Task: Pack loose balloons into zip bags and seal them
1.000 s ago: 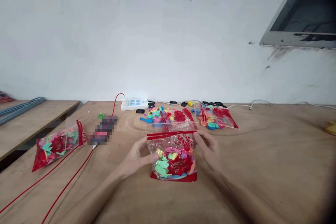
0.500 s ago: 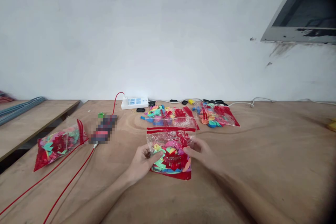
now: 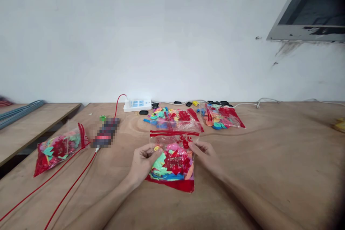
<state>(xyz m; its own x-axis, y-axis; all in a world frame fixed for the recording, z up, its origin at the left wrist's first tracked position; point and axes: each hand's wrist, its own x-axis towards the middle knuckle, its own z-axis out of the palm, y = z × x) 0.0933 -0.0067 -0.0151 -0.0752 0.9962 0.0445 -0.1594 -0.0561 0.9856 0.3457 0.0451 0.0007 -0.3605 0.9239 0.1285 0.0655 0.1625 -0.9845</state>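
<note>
A: Hub of the clock: the balloon bag (image 3: 174, 165), low centre above the bench (image 3: 269, 172). Start left?

B: Nine o'clock, filled bag (image 3: 60, 149), with red cable (image 3: 81, 150) close by its striped end. Could drag blurred device (image 3: 105, 133), ten o'clock, if snagged by a sleeve or a bag. At eleven, power strip (image 3: 138, 105) near the wall.

A: And the left hand (image 3: 141, 163)?

B: Fingers narrow, thumb on top, pinching film and contents at the nine o'clock edge. Could slip if only slack plastic caught.

A: Mouth of the bag?

B: Red stripes toward twelve; cannot tell if sealed. Could spill balloons if open and tipped or squeezed. Just beyond, at twelve, rear bag (image 3: 184, 116), overlapped in view by clear film. Could be nudged by a push that way.

A: Right hand (image 3: 207, 158)?

B: Fingers narrow too, holding the same bag toward two o'clock. Could crease or tear film with uneven pull. Farther out, between one and two, another bag (image 3: 228, 116).
</note>
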